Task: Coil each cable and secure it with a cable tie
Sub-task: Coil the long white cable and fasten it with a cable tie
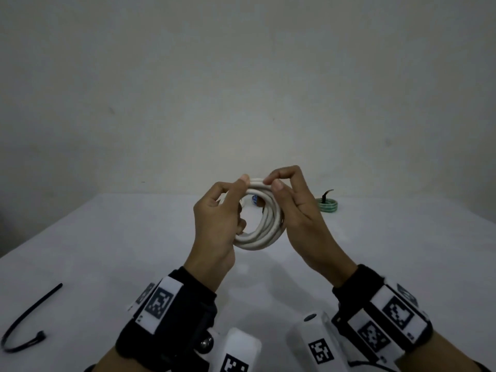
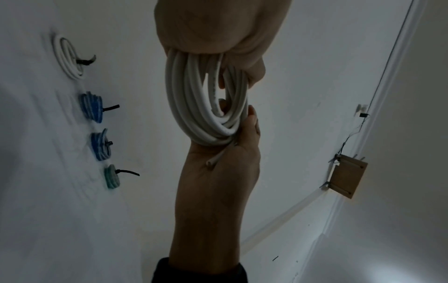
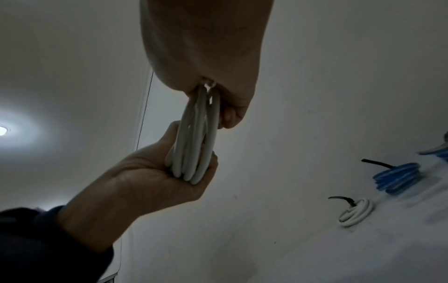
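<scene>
A white cable coil (image 1: 264, 232) of several loops is held upright above the table between both hands. My left hand (image 1: 236, 189) grips its left side, fingers curled through the loops and thumb on top. My right hand (image 1: 272, 183) pinches the top of the coil between thumb and forefinger, the palm against its right side. In the left wrist view the coil (image 2: 189, 107) hangs from my left hand, and a loose cable end (image 2: 213, 162) lies on the right palm. The right wrist view shows the coil (image 3: 194, 143) edge-on. A loose black cable tie (image 1: 26, 318) lies at the near left.
Tied coils sit in a row at the back of the white table (image 1: 107, 251): a green one (image 1: 327, 205), two blue ones (image 2: 92, 107) (image 2: 100, 145) and a white one (image 2: 67, 59), each with a black tie tail. A plain wall stands behind the table.
</scene>
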